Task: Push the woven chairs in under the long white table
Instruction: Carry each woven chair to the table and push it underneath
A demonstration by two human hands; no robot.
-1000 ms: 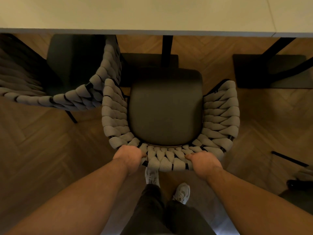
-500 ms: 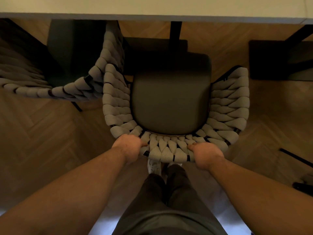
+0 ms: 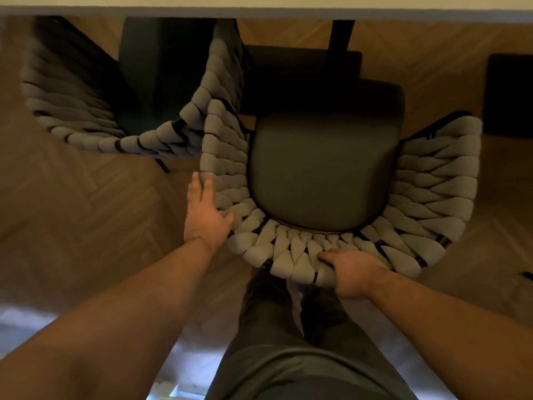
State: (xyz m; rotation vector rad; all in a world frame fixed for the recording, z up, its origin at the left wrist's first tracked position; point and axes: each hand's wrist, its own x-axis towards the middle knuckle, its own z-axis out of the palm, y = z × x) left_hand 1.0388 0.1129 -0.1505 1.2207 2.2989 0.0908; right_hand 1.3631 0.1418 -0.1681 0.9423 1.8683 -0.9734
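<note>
A woven grey chair [image 3: 432, 197] with a dark seat cushion [image 3: 320, 168] stands in front of me, its front partly under the edge of the long white table [image 3: 259, 5]. My right hand [image 3: 354, 272] grips the top of its woven backrest. My left hand [image 3: 206, 215] lies flat, fingers apart, against the outside of the chair's left side. A second woven chair [image 3: 138, 140] stands to the left, touching the first one, with its seat under the table.
A black table leg [image 3: 341, 36] rises behind the chair from a dark floor plate [image 3: 302, 64]. Another dark plate [image 3: 509, 93] lies at the right. The floor is herringbone wood. My legs in dark trousers stand right behind the chair.
My left hand has let go of the backrest top and slid forward along the chair's left side, opening flat. The chair sits further toward the table; my view has moved closer.
</note>
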